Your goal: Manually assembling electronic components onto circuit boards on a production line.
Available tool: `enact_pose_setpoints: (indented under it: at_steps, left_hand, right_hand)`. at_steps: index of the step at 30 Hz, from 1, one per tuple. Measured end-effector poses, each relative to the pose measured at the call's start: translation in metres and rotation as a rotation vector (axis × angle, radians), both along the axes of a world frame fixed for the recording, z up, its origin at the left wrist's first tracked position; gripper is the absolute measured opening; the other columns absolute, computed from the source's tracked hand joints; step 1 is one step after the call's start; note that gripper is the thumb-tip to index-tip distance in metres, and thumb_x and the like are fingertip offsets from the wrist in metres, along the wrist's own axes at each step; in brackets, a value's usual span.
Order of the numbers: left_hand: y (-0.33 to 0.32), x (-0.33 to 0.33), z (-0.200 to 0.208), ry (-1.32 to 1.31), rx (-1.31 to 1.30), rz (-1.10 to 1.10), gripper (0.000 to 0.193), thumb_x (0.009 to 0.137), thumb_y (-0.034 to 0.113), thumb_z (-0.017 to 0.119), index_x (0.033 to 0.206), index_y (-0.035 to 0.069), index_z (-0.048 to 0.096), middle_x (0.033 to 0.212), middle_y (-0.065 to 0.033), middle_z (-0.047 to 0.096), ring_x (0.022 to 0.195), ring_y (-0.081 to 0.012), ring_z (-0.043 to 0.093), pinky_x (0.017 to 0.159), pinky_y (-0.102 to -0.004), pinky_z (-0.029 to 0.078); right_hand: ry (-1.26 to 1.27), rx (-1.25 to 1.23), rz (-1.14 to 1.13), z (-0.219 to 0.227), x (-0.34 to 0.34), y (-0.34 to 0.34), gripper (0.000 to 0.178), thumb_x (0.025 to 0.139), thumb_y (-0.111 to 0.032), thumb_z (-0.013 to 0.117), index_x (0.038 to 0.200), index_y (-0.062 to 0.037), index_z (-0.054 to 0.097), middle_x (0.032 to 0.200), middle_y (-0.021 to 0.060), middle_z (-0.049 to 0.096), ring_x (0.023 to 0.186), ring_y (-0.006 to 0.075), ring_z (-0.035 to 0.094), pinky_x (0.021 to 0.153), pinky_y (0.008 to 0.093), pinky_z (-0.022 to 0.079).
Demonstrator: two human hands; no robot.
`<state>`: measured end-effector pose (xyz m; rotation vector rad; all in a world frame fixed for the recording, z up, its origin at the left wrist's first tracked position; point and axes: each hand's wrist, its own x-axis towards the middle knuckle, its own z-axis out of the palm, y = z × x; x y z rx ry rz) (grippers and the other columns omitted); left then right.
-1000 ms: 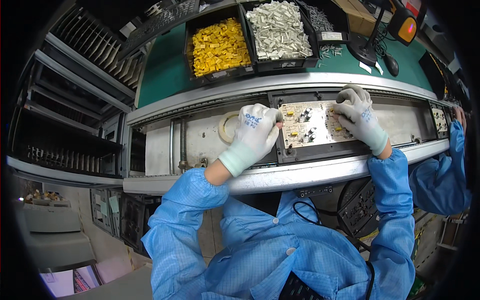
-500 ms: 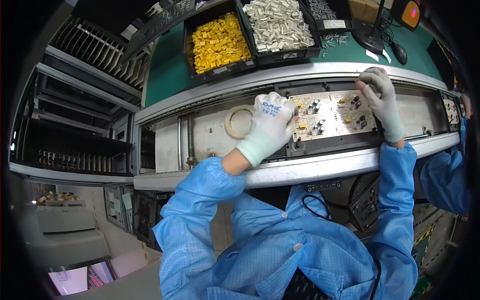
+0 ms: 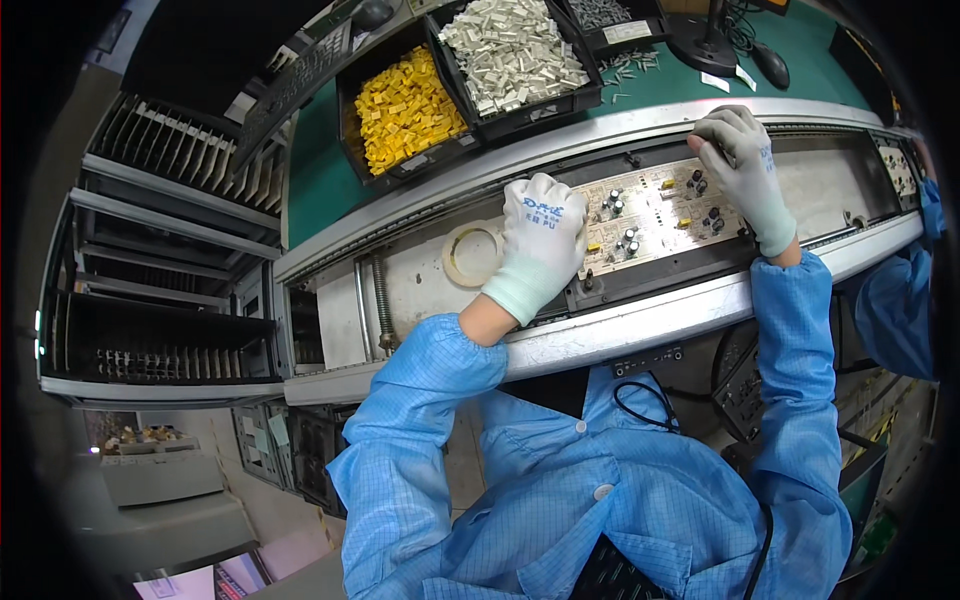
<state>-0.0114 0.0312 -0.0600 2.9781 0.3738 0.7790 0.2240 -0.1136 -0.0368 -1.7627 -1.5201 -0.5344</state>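
Observation:
A beige circuit board [image 3: 655, 222] lies in a black carrier frame [image 3: 640, 283] on the conveyor rails. Black cylindrical and small yellow parts stand up from it. My left hand [image 3: 543, 235], in a white glove, is closed at the board's left edge; its curled fingertips are hidden beneath the knuckles. My gloved right hand [image 3: 742, 165] is closed above the board's far right corner. Its fingers are bent toward the thumb, and anything between them is hidden. Left of my left hand lies a cream tape-like ring [image 3: 453, 258].
Beyond the rail [image 3: 640, 335] stand black bins of yellow parts [image 3: 408, 108] and white parts [image 3: 512, 55]. Loose grey parts [image 3: 628, 66] and a mouse [image 3: 770, 66] lie on the green bench. Slotted racks [image 3: 165, 240] stand left. Another person's blue sleeve [image 3: 895, 310] is at far right.
The whole view has shifted and turned slightly. Both hands keep nearly the same places at the board, still closed. Nothing is plainly taken or let go.

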Motion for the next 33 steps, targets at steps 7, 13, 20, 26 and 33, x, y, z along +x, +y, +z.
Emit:
enact_pose_setpoints:
  at_steps: [7, 13, 20, 26, 33]
  left_hand:
    - [-0.01, -0.003, 0.001, 0.039, 0.046, -0.018, 0.012, 0.075, 0.016, 0.067, 0.085, 0.012, 0.062, 0.083, -0.0037, 0.061, 0.093, -0.0236, 0.053, 0.086, -0.0403, 0.035]
    - [-0.005, -0.039, 0.006, -0.177, -0.11, -0.055, 0.022, 0.076, 0.006, 0.066, 0.098, 0.007, 0.063, 0.093, -0.0124, 0.06, 0.093, -0.0307, 0.055, 0.082, -0.041, 0.04]
    - [0.001, -0.048, 0.018, -0.175, -0.842, 0.066, 0.014, 0.086, 0.005, 0.063, 0.097, -0.002, 0.066, 0.09, -0.0102, 0.063, 0.084, -0.0169, 0.06, 0.073, -0.0274, 0.047]
    - [-0.002, -0.05, 0.016, -0.12, -0.841, 0.046, 0.014, 0.088, 0.005, 0.061, 0.099, -0.003, 0.066, 0.091, -0.0081, 0.062, 0.081, -0.0124, 0.059, 0.07, -0.0251, 0.047]
    - [0.0, -0.053, 0.011, -0.131, -0.866, 0.059, 0.014, 0.088, 0.003, 0.06, 0.098, -0.003, 0.066, 0.09, -0.0073, 0.061, 0.075, -0.0111, 0.058, 0.066, -0.0234, 0.047]
  right_hand:
    - [0.021, 0.075, -0.076, 0.0, 0.008, -0.019, 0.008, 0.081, -0.005, 0.067, 0.088, -0.0006, 0.066, 0.088, 0.0094, 0.064, 0.088, 0.0245, 0.058, 0.075, 0.0333, 0.045]
    - [0.07, 0.465, -0.62, -0.03, 0.039, -0.121, 0.016, 0.088, -0.012, 0.068, 0.098, 0.0003, 0.068, 0.097, 0.0085, 0.067, 0.09, 0.0154, 0.061, 0.083, 0.0276, 0.047]
    - [0.582, -0.251, -1.616, -0.202, -0.044, -0.385, 0.056, 0.084, -0.047, 0.065, 0.113, 0.001, 0.065, 0.111, 0.0187, 0.067, 0.106, 0.0319, 0.063, 0.091, 0.0401, 0.047]
    - [1.719, 0.261, -1.489, -0.321, -0.207, -0.453, 0.074, 0.086, -0.062, 0.057, 0.122, 0.003, 0.057, 0.104, 0.0178, 0.067, 0.098, 0.0319, 0.066, 0.079, 0.0401, 0.053]
    - [1.95, 0.508, -1.41, -0.325, -0.182, -0.377, 0.057, 0.08, -0.051, 0.071, 0.105, -0.0015, 0.06, 0.089, 0.011, 0.06, 0.071, 0.0246, 0.063, 0.055, 0.0352, 0.052]
